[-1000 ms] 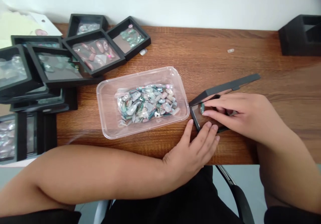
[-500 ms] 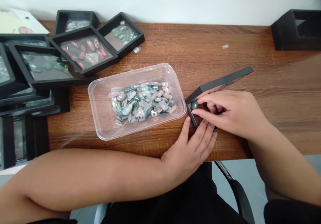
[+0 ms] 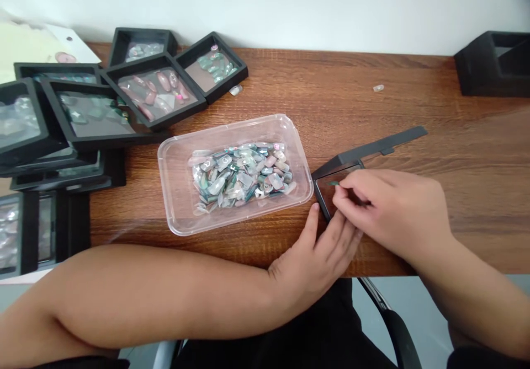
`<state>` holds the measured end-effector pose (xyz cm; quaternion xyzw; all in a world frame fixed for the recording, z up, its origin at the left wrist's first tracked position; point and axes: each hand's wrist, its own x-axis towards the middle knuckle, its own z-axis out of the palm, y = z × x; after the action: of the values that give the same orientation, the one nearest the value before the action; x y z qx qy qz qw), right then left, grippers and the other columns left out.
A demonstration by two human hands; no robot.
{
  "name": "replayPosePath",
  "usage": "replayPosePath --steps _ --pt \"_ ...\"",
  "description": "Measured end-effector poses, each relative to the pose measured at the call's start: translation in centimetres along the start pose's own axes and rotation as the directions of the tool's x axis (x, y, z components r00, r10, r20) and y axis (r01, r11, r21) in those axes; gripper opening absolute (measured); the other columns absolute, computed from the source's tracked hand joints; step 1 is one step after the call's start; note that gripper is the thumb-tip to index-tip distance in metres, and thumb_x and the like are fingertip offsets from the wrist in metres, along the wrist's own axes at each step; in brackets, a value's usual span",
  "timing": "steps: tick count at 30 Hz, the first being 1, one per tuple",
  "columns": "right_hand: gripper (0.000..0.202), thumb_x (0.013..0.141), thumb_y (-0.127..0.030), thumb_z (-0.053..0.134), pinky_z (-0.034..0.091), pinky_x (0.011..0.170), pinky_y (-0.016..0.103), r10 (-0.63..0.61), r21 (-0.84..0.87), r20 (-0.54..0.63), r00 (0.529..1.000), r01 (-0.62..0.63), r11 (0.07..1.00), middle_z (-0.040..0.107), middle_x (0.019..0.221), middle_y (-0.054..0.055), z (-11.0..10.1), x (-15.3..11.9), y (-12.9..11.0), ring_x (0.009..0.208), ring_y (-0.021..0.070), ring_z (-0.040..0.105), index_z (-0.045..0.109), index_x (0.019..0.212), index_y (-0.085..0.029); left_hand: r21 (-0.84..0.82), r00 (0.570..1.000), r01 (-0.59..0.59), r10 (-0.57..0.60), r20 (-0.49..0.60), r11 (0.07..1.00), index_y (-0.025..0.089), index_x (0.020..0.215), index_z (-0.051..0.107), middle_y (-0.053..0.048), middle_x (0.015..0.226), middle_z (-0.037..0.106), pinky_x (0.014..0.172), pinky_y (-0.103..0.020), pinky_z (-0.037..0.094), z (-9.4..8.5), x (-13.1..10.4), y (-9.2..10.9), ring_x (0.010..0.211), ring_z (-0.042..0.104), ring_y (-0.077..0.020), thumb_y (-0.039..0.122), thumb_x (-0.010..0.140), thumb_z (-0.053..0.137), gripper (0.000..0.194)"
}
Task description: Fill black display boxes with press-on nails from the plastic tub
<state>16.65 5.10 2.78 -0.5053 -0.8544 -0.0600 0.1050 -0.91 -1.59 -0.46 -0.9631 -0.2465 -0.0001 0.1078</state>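
- The left hand (image 3: 317, 247) is held palm down with its fingers extended and lying close together; its thumb is set apart from them.
- The near edge of a hinged black display frame (image 3: 322, 199) is covered by the left fingertips; whether the thumb touches the frame's corner cannot be told.
- The right hand (image 3: 391, 209) is curled, with thumb and index finger brought together in a pinch.
- A green press-on nail (image 3: 333, 183) is gripped at those fingertips, over the inside of the frame, and is seen nearly edge-on.
- The frame's lid (image 3: 372, 146) is raised and tilted behind the right hand.
- A clear plastic tub (image 3: 165, 192) is placed just beside the frame, on its left, and is partly filled with mixed press-on nails (image 3: 240, 173).
- Filled black display frames (image 3: 155, 90) are stacked farther left.
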Motion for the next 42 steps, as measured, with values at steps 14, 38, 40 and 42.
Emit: replayPosePath --steps 14,38,40,42 --pt "0.016 0.093 -0.038 0.058 0.037 0.056 0.029 0.086 0.287 0.262 0.961 -0.163 0.944 0.069 0.075 -0.002 -0.4 0.0 0.6 0.063 0.0164 0.063 0.067 0.095 -0.025 0.027 1.0 0.006 -0.006 -0.009 1.0 0.014 0.153 0.041 -0.015 0.161 0.039 0.114 -0.054 0.047 0.0 -0.1 0.0 0.146 0.042 -0.0331 0.045 0.099 0.041 0.061" --pt "0.032 0.1 -0.04 0.047 0.027 0.063 0.029 0.188 0.342 0.323 0.927 -0.3 0.891 0.065 0.076 0.0 0.0 1.5 -0.5 0.069 0.013 0.054 0.054 0.076 -0.02 -0.09 0.995 0.054 -0.061 -0.077 0.994 0.016 0.143 0.056 -0.014 0.152 0.051 0.116 -0.057 0.034 1.3 -0.1 -0.2 0.143 0.04 -0.0361 0.068 0.08 0.065 0.082" --pt "0.025 0.098 -0.039 0.05 0.029 0.063 0.028 0.205 0.395 0.313 0.927 -0.324 0.86 0.064 0.075 -0.002 -0.1 1.4 -0.3 0.066 0.0116 0.053 0.057 0.082 -0.021 -0.091 0.995 0.056 -0.063 -0.078 0.994 0.016 0.143 0.055 -0.015 0.153 0.05 0.116 -0.057 0.034 1.3 -0.1 -0.2 0.144 0.039 -0.0363 0.069 0.08 0.065 0.084" --pt "0.016 0.095 -0.036 0.055 0.032 0.065 0.027 0.215 0.439 0.294 0.931 -0.332 0.835 0.065 0.078 -0.003 -0.1 1.3 -0.1 0.068 0.011 0.054 0.061 0.092 -0.022 -0.091 0.995 0.058 -0.064 -0.073 0.994 0.015 0.144 0.054 -0.015 0.155 0.048 0.116 -0.057 0.034 1.2 0.0 -0.2 0.145 0.037 -0.0365 0.069 0.079 0.065 0.085"
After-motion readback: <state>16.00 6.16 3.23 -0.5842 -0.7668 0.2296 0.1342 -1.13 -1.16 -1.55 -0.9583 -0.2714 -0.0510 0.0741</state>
